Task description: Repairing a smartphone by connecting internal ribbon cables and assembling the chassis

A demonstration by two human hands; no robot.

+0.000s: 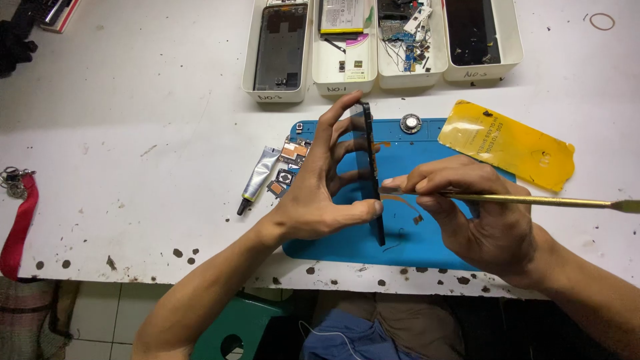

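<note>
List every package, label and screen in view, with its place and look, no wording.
Yellow film sheet: right of the blue mat, rectangular, dark print.
Glue tube: left of the mat, grey, black tip.
Four white trays: table's far edge, handwritten marks.
Dark phone panel: edge-up in left hand.

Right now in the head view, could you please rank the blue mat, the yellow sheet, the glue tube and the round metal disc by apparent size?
1. Blue mat, partly hidden by the hands.
2. Yellow sheet.
3. Glue tube.
4. Round metal disc.
</note>
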